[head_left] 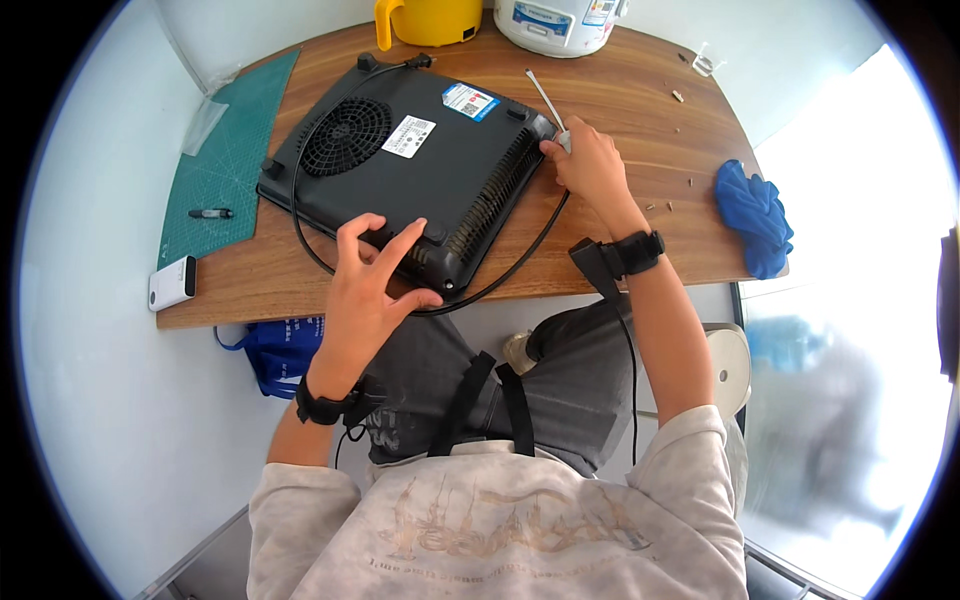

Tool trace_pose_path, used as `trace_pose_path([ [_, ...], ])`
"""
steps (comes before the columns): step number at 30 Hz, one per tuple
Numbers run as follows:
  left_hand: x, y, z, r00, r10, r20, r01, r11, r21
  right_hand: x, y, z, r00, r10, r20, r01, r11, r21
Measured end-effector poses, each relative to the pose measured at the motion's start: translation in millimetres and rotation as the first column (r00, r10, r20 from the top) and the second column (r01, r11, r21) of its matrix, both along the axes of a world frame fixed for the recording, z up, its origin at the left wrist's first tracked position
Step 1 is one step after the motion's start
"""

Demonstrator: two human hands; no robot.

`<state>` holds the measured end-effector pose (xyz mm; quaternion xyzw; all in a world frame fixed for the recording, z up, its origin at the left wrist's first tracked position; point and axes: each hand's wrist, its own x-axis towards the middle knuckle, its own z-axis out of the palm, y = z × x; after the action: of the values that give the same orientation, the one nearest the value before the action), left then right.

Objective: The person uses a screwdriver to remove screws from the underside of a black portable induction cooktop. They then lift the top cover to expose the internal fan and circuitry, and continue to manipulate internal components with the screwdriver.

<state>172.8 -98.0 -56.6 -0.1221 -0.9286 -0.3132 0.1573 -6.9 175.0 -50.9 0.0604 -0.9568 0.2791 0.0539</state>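
Note:
An induction cooker [400, 187] lies upside down on the wooden table, its black base with round fan grille, side vents and labels facing up. My left hand [372, 275] is at its near edge, fingers spread, fingertips at the rim and thumb by the near corner. In my closed right hand [594, 168] is a screwdriver [545, 97], its shaft pointing away from me, beside the cooker's far right corner. My fingers hide part of its handle. The cooker's black power cord [527, 262] loops across the base and around the near side to the right.
Left of the cooker lies a green cutting mat [222, 170] with a black pen [211, 213]. A white device [173, 283] sits at the left edge. Behind stand a yellow pot [437, 22] and a white appliance [556, 28]. Several small screws and a blue cloth [752, 222] are on the right.

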Motion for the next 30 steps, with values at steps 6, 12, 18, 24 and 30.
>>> trace_pose_path([
  [6,-18,22,0,0.996,0.024,-0.083,-0.028,0.998,-0.051,10,19,13,0.973,0.063,-0.221,-0.057,0.998,0.032],
  [12,-33,36,-7,0.987,0.024,-0.159,-0.037,0.996,-0.079,88,19,64,0.995,0.091,0.036,-0.082,0.979,-0.188],
  [18,-39,41,-6,0.988,-0.02,-0.151,0.015,0.999,-0.029,153,34,77,0.936,0.302,0.181,-0.26,0.939,-0.224],
  [24,-42,46,-16,0.985,-0.024,-0.17,0.023,1.0,-0.006,188,41,91,0.997,0.059,-0.041,-0.068,0.957,-0.281],
  [30,-38,48,-26,0.977,-0.012,-0.212,0.009,1.0,-0.012,189,47,81,0.972,-0.078,-0.222,-0.047,0.859,-0.509],
])
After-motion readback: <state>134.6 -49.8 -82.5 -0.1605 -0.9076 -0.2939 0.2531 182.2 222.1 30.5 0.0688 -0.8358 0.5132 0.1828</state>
